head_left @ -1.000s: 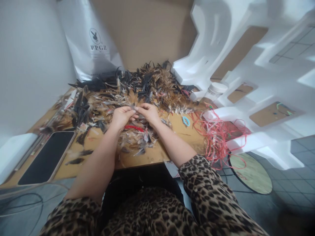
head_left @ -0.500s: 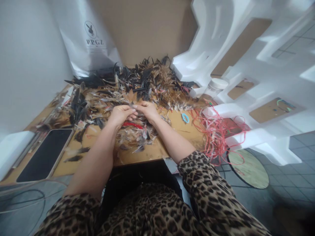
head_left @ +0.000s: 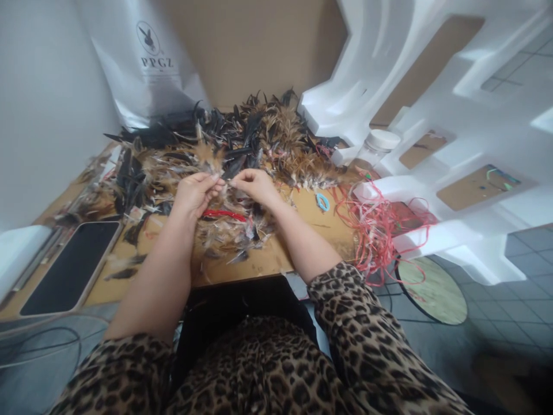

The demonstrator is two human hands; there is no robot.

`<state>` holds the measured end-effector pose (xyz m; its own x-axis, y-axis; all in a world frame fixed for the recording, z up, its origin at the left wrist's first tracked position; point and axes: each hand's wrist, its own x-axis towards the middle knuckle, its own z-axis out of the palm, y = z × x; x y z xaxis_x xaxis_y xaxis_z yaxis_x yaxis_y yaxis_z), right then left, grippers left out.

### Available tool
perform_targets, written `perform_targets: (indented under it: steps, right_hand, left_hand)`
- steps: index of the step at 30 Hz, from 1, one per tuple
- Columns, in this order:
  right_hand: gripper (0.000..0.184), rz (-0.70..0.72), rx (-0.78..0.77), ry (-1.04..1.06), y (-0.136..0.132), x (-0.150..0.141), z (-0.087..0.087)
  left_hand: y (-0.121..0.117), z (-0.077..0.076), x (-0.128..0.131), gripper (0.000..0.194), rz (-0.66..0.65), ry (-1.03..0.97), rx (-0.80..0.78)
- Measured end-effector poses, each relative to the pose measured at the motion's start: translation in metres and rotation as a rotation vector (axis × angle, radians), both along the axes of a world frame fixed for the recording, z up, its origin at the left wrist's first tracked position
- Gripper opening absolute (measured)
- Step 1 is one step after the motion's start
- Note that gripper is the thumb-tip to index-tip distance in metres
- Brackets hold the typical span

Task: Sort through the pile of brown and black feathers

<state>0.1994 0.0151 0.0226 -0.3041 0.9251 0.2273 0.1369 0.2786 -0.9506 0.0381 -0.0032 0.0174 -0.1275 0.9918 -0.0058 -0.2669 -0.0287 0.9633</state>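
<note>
A big heap of brown and black feathers (head_left: 224,141) covers the far half of a wooden board (head_left: 302,227). My left hand (head_left: 195,193) and my right hand (head_left: 254,185) meet over the near edge of the heap, fingertips pinched together on a small feather (head_left: 225,185) between them. A red band (head_left: 222,214) lies on the board just under my hands, among loose feather bits (head_left: 233,236).
A black phone (head_left: 71,268) lies on the board at the left. A tangle of red rubber bands (head_left: 380,227) spills off the right edge, beside a blue band (head_left: 322,202), a white-lidded jar (head_left: 375,147) and white foam packing (head_left: 432,115). A white bag (head_left: 147,63) leans behind.
The hands have stayed pinched together over the feathers and shifted slightly left and up in the picture as the view moved; the fingertips have parted a little.
</note>
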Motion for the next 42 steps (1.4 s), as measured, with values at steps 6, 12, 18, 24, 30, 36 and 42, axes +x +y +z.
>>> perform_targets:
  steps: [6, 12, 18, 24, 30, 36, 42]
  right_hand:
    - [0.006, 0.274, 0.192, -0.624, -0.01, 0.018, 0.017]
    - [0.004, 0.163, 0.268, -0.969, -0.02, 0.012, 0.019]
    - [0.004, 0.099, 0.247, -1.012, -0.019, 0.007, 0.014]
    - [0.01, 0.119, 0.165, -0.558, -0.002, 0.021, 0.012]
    - [0.021, 0.097, -0.221, 0.041, 0.005, 0.02, 0.01]
    - [0.035, 0.046, -0.329, 0.273, 0.009, 0.01, -0.001]
    - [0.035, 0.057, -0.242, 0.248, 0.009, 0.003, -0.009]
  left_hand:
    - [0.004, -0.001, -0.005, 0.011, 0.034, -0.113, -0.001]
    - [0.003, 0.0, -0.003, 0.011, 0.008, -0.121, 0.002]
    - [0.001, 0.003, -0.001, 0.01, 0.009, -0.128, -0.021]
    - [0.0, 0.004, 0.0, 0.007, 0.013, -0.151, -0.054]
    - [-0.001, 0.002, 0.002, 0.006, -0.06, -0.175, -0.107]
    - [-0.004, -0.001, 0.006, 0.007, -0.191, -0.117, -0.15]
    - [-0.005, -0.003, 0.008, 0.01, -0.239, -0.11, -0.154]
